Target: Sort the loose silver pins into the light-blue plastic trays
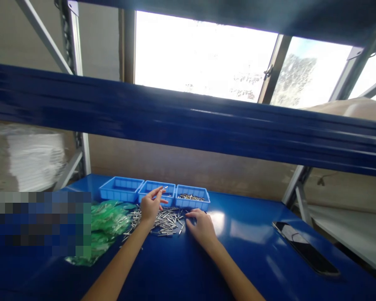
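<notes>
My left hand (152, 203) is raised over the front of the middle blue bin (143, 193), pinching a small metal rivet (164, 188) between thumb and fingertips. Below it a loose pile of silvery rivets (167, 222) lies on the blue surface. My right hand (201, 225) rests at the pile's right edge, in front of the right blue bin (192, 204), its thumb and fingers closed together; what they hold, if anything, is too small to tell. Several rivets lie in the right bin. The left blue bin (120, 195) shows a bare bottom.
Green plastic bags (108, 221) lie left of the pile. A black phone (305, 247) lies on the blue shelf (247, 251) at the right. A wide blue beam (175, 121) crosses above the hands, with metal uprights at both sides. A pixelated patch covers the left.
</notes>
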A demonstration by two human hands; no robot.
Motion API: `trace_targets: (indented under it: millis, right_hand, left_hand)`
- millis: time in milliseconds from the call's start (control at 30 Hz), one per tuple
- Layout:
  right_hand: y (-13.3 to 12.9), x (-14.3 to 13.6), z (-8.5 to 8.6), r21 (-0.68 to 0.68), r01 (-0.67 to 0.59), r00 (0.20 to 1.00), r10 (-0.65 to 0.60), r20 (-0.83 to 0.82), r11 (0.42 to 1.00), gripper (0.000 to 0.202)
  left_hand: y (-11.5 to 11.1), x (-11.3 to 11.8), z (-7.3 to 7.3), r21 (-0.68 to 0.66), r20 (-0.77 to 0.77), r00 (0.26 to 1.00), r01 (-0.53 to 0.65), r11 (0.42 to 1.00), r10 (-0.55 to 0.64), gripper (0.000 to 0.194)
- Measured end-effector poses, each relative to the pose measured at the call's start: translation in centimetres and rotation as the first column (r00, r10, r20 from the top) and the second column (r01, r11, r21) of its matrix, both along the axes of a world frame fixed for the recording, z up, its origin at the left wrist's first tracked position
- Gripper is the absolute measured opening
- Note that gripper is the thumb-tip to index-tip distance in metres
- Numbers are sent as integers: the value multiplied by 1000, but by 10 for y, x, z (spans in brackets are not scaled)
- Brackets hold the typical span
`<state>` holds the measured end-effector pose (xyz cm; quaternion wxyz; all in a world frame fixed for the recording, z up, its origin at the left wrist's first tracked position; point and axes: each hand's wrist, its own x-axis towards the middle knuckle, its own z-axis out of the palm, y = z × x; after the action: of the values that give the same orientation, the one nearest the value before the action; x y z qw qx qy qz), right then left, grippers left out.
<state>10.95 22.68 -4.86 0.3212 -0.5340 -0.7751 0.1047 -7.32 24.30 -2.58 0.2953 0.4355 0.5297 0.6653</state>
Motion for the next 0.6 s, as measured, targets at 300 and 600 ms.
trace_targets:
  millis: [300, 600]
  right_hand:
    - [-1, 6, 9, -31, 95, 992, -92, 86, 995, 20]
    - [4, 6, 6, -21, 142, 986, -140, 89, 990, 16]
  left_hand:
    - [-11, 8, 8, -20, -124, 992, -16, 1000, 13, 41]
    - [-15, 16, 2, 25, -211, 977, 36, 999, -30, 34]
